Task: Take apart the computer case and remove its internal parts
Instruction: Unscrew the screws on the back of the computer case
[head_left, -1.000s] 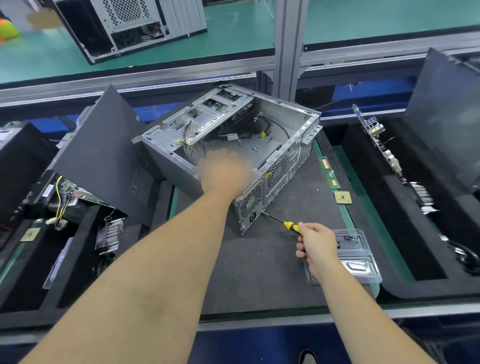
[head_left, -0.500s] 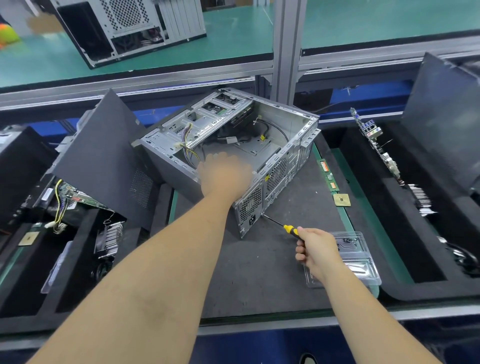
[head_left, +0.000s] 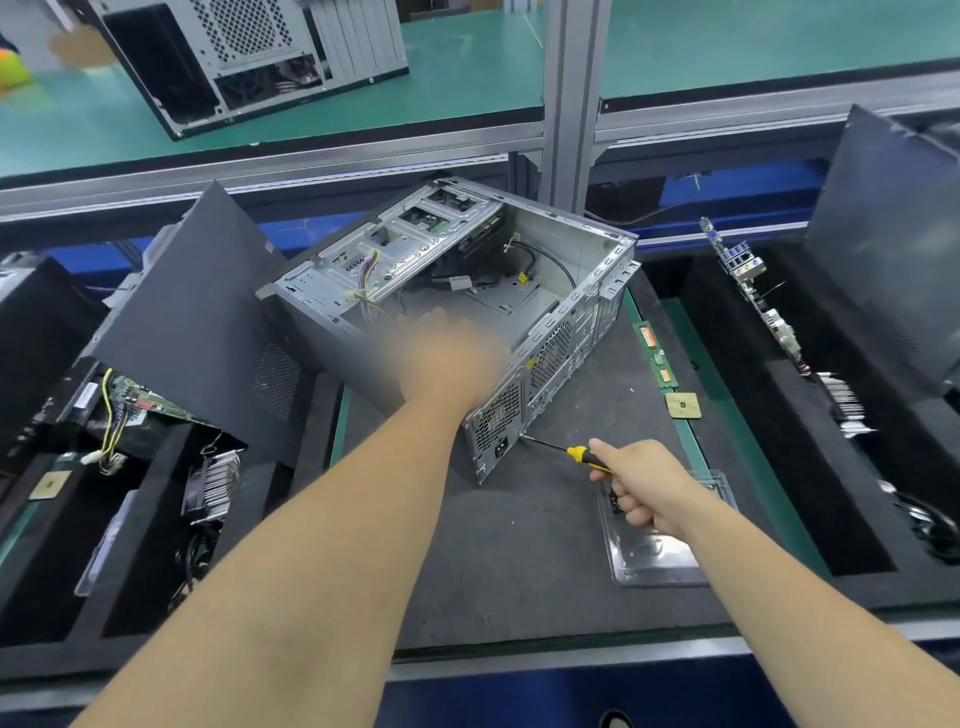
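Dark matting covers the tabletop (head_left: 519, 561) in front of me, with black foam bins on both sides and a green bench beyond the aluminium rail, where a second case sits far left. My computer case (head_left: 467, 312) lies on its side in the middle of the mat, open face up, its perforated rear panel turned toward the near right. My left hand (head_left: 449, 358) rests over the near rim of the case, too blurred for me to say how the fingers lie or whether they grip anything. My right hand (head_left: 641, 486) is curled around the yellow-and-black handle of the screwdriver (head_left: 563, 451), whose thin shaft runs left to the lower corner of the rear panel, beside the power socket. I judge that a screw there is the step in hand, probably one fixing the power supply. To do it well I keep the shaft square to the panel, not slanted, press inward while turning so the tip stays seated, and bear down with the left hand so the case does not slide on the mat. A clear plastic tray (head_left: 660, 561) lies just under my right wrist, a handy place for loose screws. Memory sticks (head_left: 655, 356) and a processor chip (head_left: 683, 405) lie to the right of the case, well apart from the tool.
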